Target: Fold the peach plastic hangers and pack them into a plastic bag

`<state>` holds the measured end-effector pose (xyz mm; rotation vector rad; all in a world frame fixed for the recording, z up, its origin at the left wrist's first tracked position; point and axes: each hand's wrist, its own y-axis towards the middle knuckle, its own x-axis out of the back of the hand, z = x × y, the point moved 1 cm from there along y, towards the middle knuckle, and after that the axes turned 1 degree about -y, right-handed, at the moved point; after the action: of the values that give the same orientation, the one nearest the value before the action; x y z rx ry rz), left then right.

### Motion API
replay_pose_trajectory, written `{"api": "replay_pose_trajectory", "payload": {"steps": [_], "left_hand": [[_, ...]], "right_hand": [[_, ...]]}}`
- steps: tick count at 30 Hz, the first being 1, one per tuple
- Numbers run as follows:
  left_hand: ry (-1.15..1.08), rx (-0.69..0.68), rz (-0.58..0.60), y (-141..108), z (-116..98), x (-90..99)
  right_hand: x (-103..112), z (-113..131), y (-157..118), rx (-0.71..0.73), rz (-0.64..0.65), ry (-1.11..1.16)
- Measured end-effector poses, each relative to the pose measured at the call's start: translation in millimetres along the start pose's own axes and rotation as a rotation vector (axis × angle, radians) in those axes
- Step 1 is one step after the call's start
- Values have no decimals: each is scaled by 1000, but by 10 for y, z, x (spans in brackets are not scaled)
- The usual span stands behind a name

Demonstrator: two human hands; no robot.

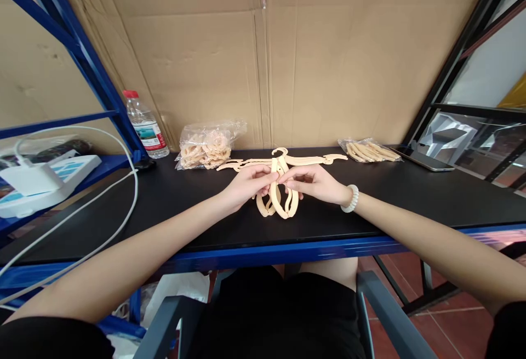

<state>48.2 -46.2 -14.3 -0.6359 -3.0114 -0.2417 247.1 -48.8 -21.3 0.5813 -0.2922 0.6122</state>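
Just above the black table, both hands meet at a cream folding clothes hanger (292, 205) whose curved arms hang downward in loops. My left hand (250, 183) pinches its upper part from the left side. From the right, my right hand (314, 182) closes its fingers on the same upper part, close to a small hole. Behind the hands a cream hanger (306, 160) lies spread out, with a hook (280, 151) rising at its middle. Fingers partly hide where these cream pieces meet, so I cannot tell whether the hook belongs to the held one.
A clear bag of cream pieces (207, 148) and a water bottle (146, 126) stand at the back left. Back right lie a bag of long cream pieces (367, 150) and a phone (425, 158). White cable (133, 194) loops by a power strip (53, 183). Cardboard (197, 63) backs the table (205, 227).
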Motion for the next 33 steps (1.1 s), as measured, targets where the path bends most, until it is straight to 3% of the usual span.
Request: {"api": "replay_pose_trajectory", "payload": {"steps": [8, 15, 20, 25, 29, 33], "left_hand": [[93, -26, 27, 0, 3, 36], [644, -420, -67, -50, -61, 106], [768, -414, 138, -74, -91, 208], [1032, -307, 437, -140, -150, 268], [1128, -279, 538, -155, -194, 276], [1164, -249, 553, -133, -209, 306]], "right_hand": [[55, -46, 0, -68, -20, 44], [166, -75, -2, -172, -63, 24], [198, -142, -9, -201, -15, -177], [191, -120, -16, -67, 14, -335], [194, -105, -17, -59, 51, -433], [205, -122, -13, -75, 97, -488]]}}
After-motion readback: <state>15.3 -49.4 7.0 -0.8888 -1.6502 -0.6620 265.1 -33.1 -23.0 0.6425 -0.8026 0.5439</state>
